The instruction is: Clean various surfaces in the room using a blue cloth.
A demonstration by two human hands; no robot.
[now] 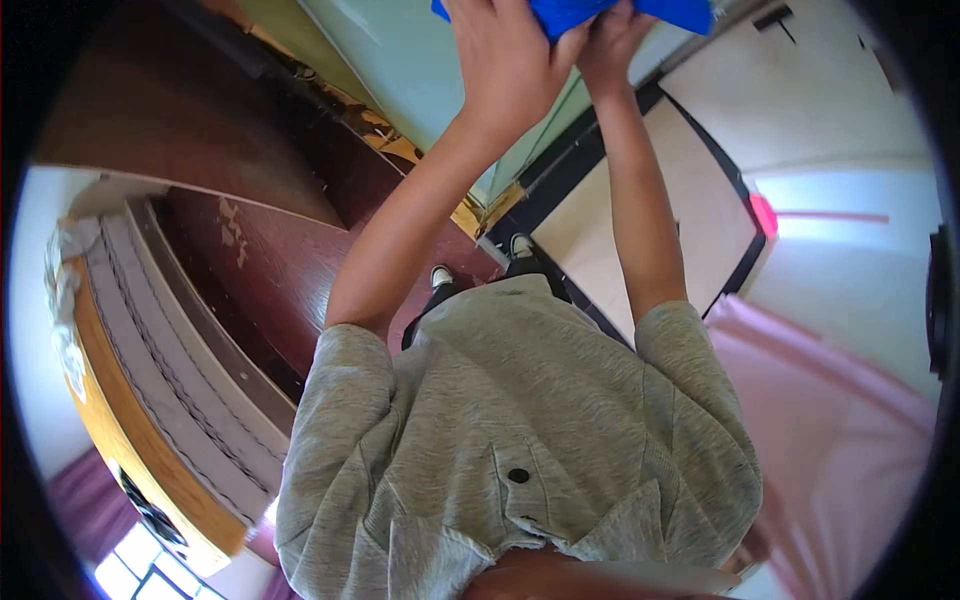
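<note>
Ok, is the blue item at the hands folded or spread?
Cannot tell: the picture's top edge cuts off the blue item.

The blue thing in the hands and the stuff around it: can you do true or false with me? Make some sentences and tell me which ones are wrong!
1. The left hand and the right hand both hold the blue thing. True.
2. You can see all of the blue thing. False: the picture's top edge cuts it off.
3. The grey shirt has a black button. True.
4. Long sleeves hide both forearms. False: the sleeves are short, so the forearms are bare.
5. The big pink sheet is on the picture's left. False: the pink sheet is on the right.
</note>
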